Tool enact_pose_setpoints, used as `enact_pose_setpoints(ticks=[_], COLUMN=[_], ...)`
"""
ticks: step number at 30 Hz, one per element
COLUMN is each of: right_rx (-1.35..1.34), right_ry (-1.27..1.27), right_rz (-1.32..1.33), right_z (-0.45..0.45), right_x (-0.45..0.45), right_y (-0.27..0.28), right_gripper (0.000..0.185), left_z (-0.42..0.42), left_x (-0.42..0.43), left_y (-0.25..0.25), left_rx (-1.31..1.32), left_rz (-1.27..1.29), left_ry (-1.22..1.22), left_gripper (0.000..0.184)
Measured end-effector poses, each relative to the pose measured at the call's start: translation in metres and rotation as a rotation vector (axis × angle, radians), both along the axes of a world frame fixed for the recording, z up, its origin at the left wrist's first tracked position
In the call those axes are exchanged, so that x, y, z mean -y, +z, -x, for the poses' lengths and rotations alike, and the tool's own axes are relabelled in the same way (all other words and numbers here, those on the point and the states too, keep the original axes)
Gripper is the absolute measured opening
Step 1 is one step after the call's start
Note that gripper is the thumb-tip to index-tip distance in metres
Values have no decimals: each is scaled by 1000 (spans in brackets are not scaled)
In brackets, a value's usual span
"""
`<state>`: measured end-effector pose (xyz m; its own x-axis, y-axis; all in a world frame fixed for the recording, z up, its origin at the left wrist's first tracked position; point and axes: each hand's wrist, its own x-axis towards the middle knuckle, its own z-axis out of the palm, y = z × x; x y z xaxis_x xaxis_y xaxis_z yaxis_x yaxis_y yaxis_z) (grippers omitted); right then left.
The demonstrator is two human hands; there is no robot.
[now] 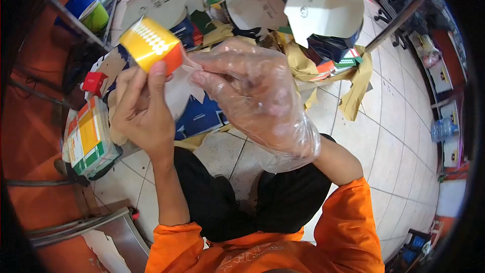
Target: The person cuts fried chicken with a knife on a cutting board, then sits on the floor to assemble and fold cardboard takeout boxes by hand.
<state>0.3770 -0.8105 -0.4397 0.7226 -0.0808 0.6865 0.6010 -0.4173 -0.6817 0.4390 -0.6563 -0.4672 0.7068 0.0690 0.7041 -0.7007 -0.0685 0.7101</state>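
Note:
My left hand [144, 108], bare, grips a small yellow and orange cardboard box [151, 40] with a white pattern along one face. The thumb presses on its lower edge, and the fingers curl beneath. A clear, loose plastic glove covers my right hand [260, 93]. Its thumb and fingertips pinch a pale flap [190, 63] at the right side of the box. The inside of the box is turned away from me. Below the box lie a white card piece [177, 93] and a dark blue printed sheet [199, 119].
Large flat white-backed cartons [328, 10] and torn brown paper [356, 96] are heaped ahead. A wrapped stack of printed cards [86, 136] stands at left, near a small red box [94, 82]. Metal frame legs [406, 17] rise at both sides. A water bottle [443, 129] is far right.

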Motion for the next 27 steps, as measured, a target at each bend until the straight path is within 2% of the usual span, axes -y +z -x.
enact_pose_setpoints(ticks=[2,3,5,7,13,15,16,18,19,21,22,25,27], right_rx=[-126,-126,-104,-121,-143,-333,-334,-88,-87,59,60,-22,210], right_ry=[78,100,41,43,165,239,242,81,79,-37,-35,-20,-223], right_rz=[-182,-186,-124,-153,-216,-311,-310,11,11,217,214,263,466], right_z=[3,3,3,3,3,6,4,1,1,3,5,8,4], right_x=[-4,-4,0,2,7,10,9,9,9,8,8,16,19], right_y=[0,1,2,2,6,12,10,6,6,6,6,11,18], right_gripper=[16,16,18,15,8,9,9,8,8,13,13,22,30], left_z=[0,3,10,10,5,4,3,0,0,4,10,13,18], left_x=[-5,-5,-1,-10,-13,-16,-16,-15,-14,-11,-10,-2,1], left_y=[-1,1,4,4,1,-2,-2,-2,-2,0,4,4,4], left_rx=[53,54,-31,-101,-133,-199,-199,-145,-144,-52,-147,-193,-260], left_rz=[-56,-63,48,-16,167,237,238,118,118,-92,-23,32,68], left_ry=[-110,-89,-356,-359,-587,-646,-642,-644,-646,-574,-617,-706,-753], left_gripper=[21,21,26,30,34,34,34,33,33,31,29,28,29])
